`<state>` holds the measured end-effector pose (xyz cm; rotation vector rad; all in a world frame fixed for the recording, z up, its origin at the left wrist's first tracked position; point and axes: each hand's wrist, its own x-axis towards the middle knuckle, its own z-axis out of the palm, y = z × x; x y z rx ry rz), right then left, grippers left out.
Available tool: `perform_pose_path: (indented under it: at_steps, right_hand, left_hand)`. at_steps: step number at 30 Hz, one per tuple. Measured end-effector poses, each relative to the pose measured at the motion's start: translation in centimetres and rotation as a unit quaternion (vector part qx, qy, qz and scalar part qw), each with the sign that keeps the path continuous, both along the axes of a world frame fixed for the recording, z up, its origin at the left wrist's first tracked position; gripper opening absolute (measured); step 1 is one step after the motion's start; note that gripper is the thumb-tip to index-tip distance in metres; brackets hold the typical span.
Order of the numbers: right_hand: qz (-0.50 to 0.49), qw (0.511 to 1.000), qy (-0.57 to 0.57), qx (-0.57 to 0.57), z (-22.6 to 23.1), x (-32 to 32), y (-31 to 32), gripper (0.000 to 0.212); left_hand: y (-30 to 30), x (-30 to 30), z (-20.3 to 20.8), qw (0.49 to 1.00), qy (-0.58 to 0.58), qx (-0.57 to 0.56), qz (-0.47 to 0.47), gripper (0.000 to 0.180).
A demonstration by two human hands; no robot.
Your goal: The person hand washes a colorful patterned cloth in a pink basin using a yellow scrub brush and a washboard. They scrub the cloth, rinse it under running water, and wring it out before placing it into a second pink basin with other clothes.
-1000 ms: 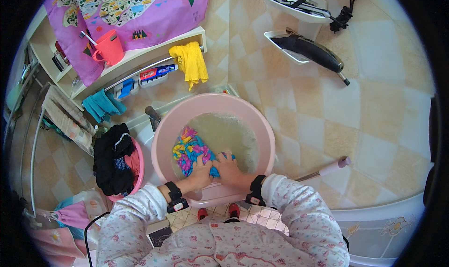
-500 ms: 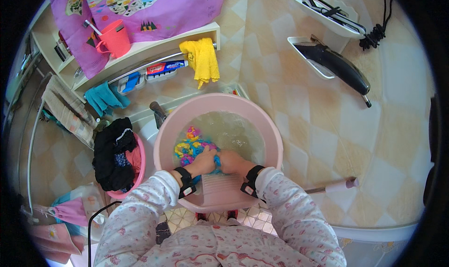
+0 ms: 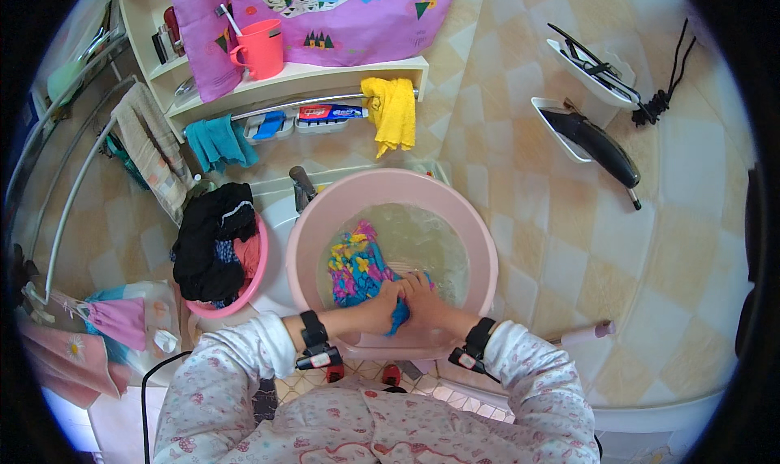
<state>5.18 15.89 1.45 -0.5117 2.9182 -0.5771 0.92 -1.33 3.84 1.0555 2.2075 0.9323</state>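
Note:
A large pink basin (image 3: 486, 261) of cloudy water stands in front of me. Bunched in its left part is a wet, colourful cloth (image 3: 355, 262) in blue, yellow and pink, partly under water. My left hand (image 3: 380, 308) is closed round the near end of this cloth. Right beside it, my right hand (image 3: 424, 300) has its fingers bent over the same end, and a blue fold hangs between the hands. The ridged washboard part on the basin's near side is mostly hidden by my hands and wrists.
At the left, a smaller pink tub (image 3: 258, 273) holds dark clothes (image 3: 203, 240). A tap (image 3: 302, 184) rises behind the basin's left rim. Above are a shelf with a red cup (image 3: 262, 49) and a rail with a yellow cloth (image 3: 390, 114). A black hair clipper (image 3: 597, 147) rests in a wall holder.
My hands have shifted right and toward me in the picture, bringing the cloth's near end along. The cloth is spread longer, the washboard is now mostly covered, and the whole view has shifted.

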Motion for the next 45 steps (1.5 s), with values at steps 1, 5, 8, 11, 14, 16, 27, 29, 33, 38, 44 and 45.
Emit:
perform_pose_path:
  at_steps: [1, 5, 8, 11, 14, 16, 27, 29, 33, 38, 44, 45]
  right_hand:
    - [-0.007, 0.999, 0.016, 0.029, -0.5, 0.2, -0.4, 0.085]
    - [0.016, 1.000, 0.002, -0.007, -3.4, -4.2, 0.0, 0.074]
    - [0.056, 0.989, -0.041, -0.133, -4.5, -8.1, 0.7, 0.056]
    - [0.082, 0.976, -0.037, -0.198, -3.5, -9.1, 3.1, 0.048]
    - [0.095, 0.986, -0.052, -0.126, -2.0, -8.2, 6.5, 0.047]
    - [0.066, 0.988, -0.102, -0.094, -1.1, -7.8, 8.4, 0.045]
    - [-0.101, 0.964, -0.247, -0.019, 0.4, -12.6, -0.7, 0.099]
    - [-0.119, 0.967, -0.211, 0.076, -0.1, -12.7, -2.3, 0.089]
    - [-0.005, 0.975, -0.203, 0.090, -0.4, -11.4, -1.8, 0.060]
    - [0.074, 0.991, -0.025, 0.106, -0.6, -5.0, -0.2, 0.049]
    - [0.065, 0.988, 0.119, 0.073, -1.4, -1.0, 0.5, 0.056]
    - [0.065, 0.990, 0.057, 0.114, -1.7, -1.6, 0.5, 0.058]
  left_hand:
    - [0.1, 0.5, -0.6, 0.998, 0.052, -0.007, -0.023, 0.056]
    - [1.3, -2.4, -4.6, 0.998, 0.033, -0.010, 0.053, 0.055]
    - [1.5, -5.0, -6.3, 0.992, 0.062, 0.092, 0.066, 0.050]
    - [1.6, -7.2, -5.1, 0.983, -0.080, 0.151, 0.070, 0.054]
    - [-0.6, -8.6, -3.0, 0.983, 0.057, 0.046, 0.168, 0.052]
    - [-2.6, -10.1, -2.3, 0.967, 0.029, -0.044, 0.249, 0.048]
    - [-2.4, -11.4, -6.6, 0.764, -0.457, 0.037, 0.455, 0.060]
    - [-1.7, -11.3, -5.7, 0.749, -0.438, 0.092, 0.488, 0.065]
    - [-0.6, -11.1, -5.0, 0.751, -0.423, 0.192, 0.470, 0.082]
    - [1.4, -9.7, -6.5, 0.920, -0.285, 0.048, 0.265, 0.059]
    - [3.0, -5.5, -7.4, 0.979, 0.131, -0.110, 0.114, 0.043]
    - [3.0, -5.3, -7.5, 0.979, 0.131, -0.115, 0.102, 0.040]
